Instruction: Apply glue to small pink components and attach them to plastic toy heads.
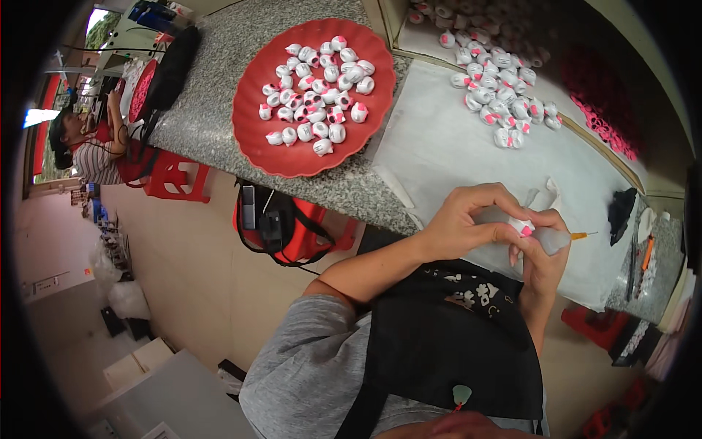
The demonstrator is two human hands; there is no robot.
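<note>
My left hand pinches a small rounded white piece with a pink spot between thumb and fingertips. Close against it, my right hand is closed round a translucent squeeze bottle with a yellow needle tip pointing to the right. The right fingertips also reach the white piece. Both hands are above a white sheet. To the left, a red scalloped plate bears many similar white pieces with pink and dark marks. More such white pieces lie loose on the sheet's far side.
Pink pieces lie beyond a ledge at the far right. A black cloth and an orange pen-like tool lie at right. A red stool bearing a black bag stands beneath the granite counter. Another person sits far left.
</note>
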